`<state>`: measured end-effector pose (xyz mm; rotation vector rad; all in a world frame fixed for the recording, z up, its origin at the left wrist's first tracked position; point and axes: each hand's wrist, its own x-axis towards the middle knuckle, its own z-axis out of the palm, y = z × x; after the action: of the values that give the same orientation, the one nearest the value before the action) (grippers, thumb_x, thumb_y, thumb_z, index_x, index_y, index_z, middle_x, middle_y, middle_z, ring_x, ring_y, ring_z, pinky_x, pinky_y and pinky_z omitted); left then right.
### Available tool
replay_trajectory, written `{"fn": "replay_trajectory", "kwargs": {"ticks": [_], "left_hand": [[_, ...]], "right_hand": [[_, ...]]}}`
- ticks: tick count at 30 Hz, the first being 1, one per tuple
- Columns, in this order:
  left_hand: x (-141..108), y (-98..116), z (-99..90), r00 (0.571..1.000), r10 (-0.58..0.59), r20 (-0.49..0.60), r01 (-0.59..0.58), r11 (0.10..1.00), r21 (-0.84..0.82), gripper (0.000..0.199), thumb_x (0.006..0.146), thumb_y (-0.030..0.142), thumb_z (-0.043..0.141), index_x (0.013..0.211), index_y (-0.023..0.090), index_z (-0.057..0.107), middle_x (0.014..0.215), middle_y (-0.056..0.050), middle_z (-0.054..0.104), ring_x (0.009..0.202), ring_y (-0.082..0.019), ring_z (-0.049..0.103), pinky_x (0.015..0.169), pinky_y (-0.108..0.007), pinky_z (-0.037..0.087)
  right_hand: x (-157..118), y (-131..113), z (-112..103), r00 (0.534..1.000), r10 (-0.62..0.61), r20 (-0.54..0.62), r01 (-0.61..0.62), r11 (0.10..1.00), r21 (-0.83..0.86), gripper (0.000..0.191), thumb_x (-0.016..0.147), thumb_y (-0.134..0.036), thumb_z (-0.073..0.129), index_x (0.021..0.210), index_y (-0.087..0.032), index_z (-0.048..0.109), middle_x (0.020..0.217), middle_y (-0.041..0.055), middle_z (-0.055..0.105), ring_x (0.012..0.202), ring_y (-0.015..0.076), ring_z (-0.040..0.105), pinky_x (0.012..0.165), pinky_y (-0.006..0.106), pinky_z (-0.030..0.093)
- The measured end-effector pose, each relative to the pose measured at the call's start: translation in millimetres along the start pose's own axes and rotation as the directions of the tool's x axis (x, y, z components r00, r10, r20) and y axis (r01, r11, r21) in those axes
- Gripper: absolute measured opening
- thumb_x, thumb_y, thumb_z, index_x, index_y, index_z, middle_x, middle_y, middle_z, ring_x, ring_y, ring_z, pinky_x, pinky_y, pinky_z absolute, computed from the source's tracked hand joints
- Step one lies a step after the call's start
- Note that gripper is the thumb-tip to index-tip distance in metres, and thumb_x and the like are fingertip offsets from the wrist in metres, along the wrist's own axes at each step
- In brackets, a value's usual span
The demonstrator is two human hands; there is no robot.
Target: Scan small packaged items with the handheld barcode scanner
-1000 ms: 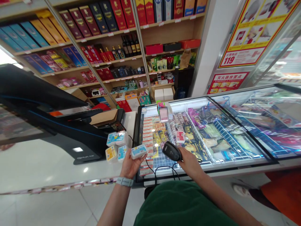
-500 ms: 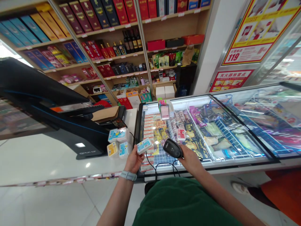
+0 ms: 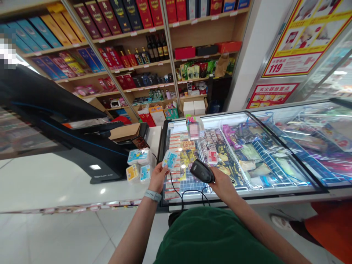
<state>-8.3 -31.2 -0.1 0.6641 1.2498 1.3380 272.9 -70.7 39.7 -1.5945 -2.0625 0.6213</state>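
My left hand [image 3: 159, 176] grips a small clear plastic box with a blue-and-white label [image 3: 169, 160], its label side tilted up above the freezer's left end. My right hand [image 3: 222, 183] is wrapped around the handle of a black barcode scanner [image 3: 202, 171], whose head points left toward the box. From the scanner a black cable [image 3: 182, 198] loops down at the freezer's near edge. Left of my left hand, several similar boxes [image 3: 145, 173] with blue or yellow labels are stacked on the white counter. Another box with a red label [image 3: 212, 157] lies on the freezer's glass top.
A glass-topped freezer [image 3: 247, 189] full of packaged food stretches right. The black monitor stand [image 3: 110, 167] rises at left beside an open cardboard box [image 3: 125, 132]. Shelves [image 3: 154, 66] stand behind. A person in orange [image 3: 330, 227] is at lower right.
The blue-labelled box in my left hand has been turned and raised slightly, its label now tilted more upright. My right hand with the scanner has barely moved.
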Motion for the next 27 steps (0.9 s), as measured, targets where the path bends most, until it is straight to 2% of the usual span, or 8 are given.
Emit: {"fn": "replay_trajectory", "kwargs": {"ticks": [9,27], "left_hand": [[9,2,8.2,0.998,0.057,0.010,-0.057,0.995,0.082,0.033,0.067,0.025,0.075,0.097,0.016,0.066,0.091,-0.006,0.071,0.084,-0.016,0.064,0.081,-0.028,0.049],[16,-3,7.3,0.997,0.073,0.016,-0.074,0.990,0.118,0.032,0.066,0.025,0.074,0.096,0.016,0.066,0.090,-0.006,0.071,0.081,-0.016,0.065,0.079,-0.028,0.049]], "right_hand": [[1,-10,-1,0.998,-0.067,-0.005,0.067,0.997,0.038,0.037,0.074,-0.008,0.051,0.110,-0.016,0.055,0.103,0.0091,0.063,0.096,0.0224,0.060,0.083,0.032,0.045],[-1,-9,-1,0.998,-0.045,-0.039,0.047,0.997,0.066,0.036,0.074,-0.009,0.050,0.108,-0.019,0.056,0.102,0.0079,0.064,0.095,0.0217,0.060,0.082,0.030,0.046]]}}
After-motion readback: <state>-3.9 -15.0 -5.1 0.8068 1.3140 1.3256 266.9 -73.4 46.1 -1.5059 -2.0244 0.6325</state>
